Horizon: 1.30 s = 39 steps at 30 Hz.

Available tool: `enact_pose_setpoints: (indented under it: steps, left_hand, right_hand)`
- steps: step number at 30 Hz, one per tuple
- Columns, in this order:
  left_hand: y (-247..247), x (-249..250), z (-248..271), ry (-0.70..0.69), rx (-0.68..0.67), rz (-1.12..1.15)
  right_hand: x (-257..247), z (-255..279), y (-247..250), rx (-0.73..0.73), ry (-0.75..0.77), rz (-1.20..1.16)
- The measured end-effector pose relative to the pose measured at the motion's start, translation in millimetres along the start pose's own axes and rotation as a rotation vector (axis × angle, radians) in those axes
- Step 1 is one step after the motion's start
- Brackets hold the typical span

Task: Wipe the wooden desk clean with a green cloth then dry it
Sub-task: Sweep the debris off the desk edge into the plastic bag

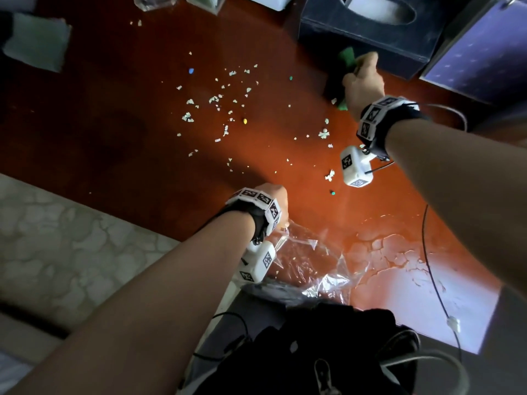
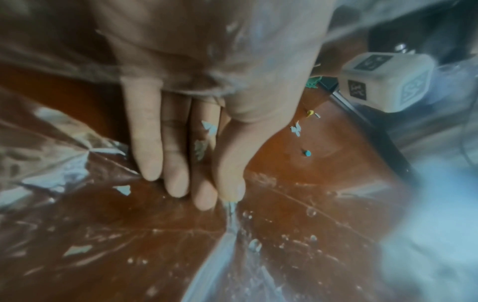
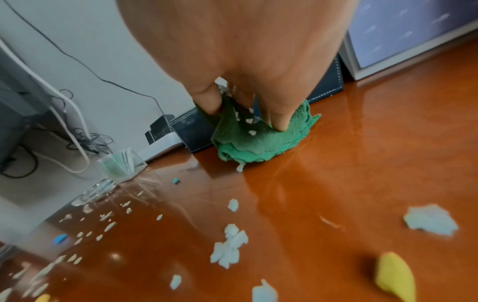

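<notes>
Nearest, the left hand (image 1: 272, 195) pinches the edge of a clear plastic bag (image 1: 302, 263) that hangs off the near edge of the wooden desk (image 1: 119, 129), thumb and fingers closed on the film. If that pinch slackens or the mouth sags below the rim, swept scraps would likely drop to the floor instead of into it — the film looks thin and slippery. Across the middle lie white paper scraps (image 1: 216, 104) with a few coloured bits; a fast stroke could scatter them sideways past the bag. Farthest, at the far right, the right hand (image 1: 362, 81) grips the bunched green cloth (image 3: 261, 141) pressed on the desk just beside a dark tissue box (image 1: 368, 32) — scraps already cling to the cloth and may fall off again mid-sweep.
</notes>
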<state>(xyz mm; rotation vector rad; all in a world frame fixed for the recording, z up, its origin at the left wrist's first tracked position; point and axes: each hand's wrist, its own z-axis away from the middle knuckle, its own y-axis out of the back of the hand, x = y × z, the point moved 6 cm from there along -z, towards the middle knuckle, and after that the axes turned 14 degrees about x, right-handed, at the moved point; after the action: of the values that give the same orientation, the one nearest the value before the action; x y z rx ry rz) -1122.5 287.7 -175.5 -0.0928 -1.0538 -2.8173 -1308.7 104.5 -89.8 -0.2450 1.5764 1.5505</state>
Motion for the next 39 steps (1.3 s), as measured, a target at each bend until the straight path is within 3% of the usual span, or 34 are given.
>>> enact_pose_setpoints:
  steps: [7,19,23,29,34,39]
  left_hand:
    - [6.5,1.2,13.5,-0.044,0.067,0.034]
    - [9.0,9.5,22.7,-0.056,0.185,-0.093]
    - [5.1,10.3,25.5,-0.051,0.209,-0.096]
    - [2.6,13.3,29.7,-0.038,0.214,-0.092]
    - [1.5,13.9,30.8,-0.033,0.214,-0.081]
    - [1.6,11.8,31.8,-0.043,0.224,-0.057]
  right_hand:
    - [-2.9,24.9,-3.8,-0.157,0.101,0.136]
    - [41.8,116.0,13.6,-0.402,0.112,0.04]
    - [35.5,88.7,49.5,-0.257,-0.059,-0.122]
    - [43.9,39.9,109.5,0.024,-0.151,-0.21]
    - [76.7,44.2,103.9,-0.011,-0.156,0.051]
    - [89.2,73.8,72.1,-0.024,-0.124,0.123]
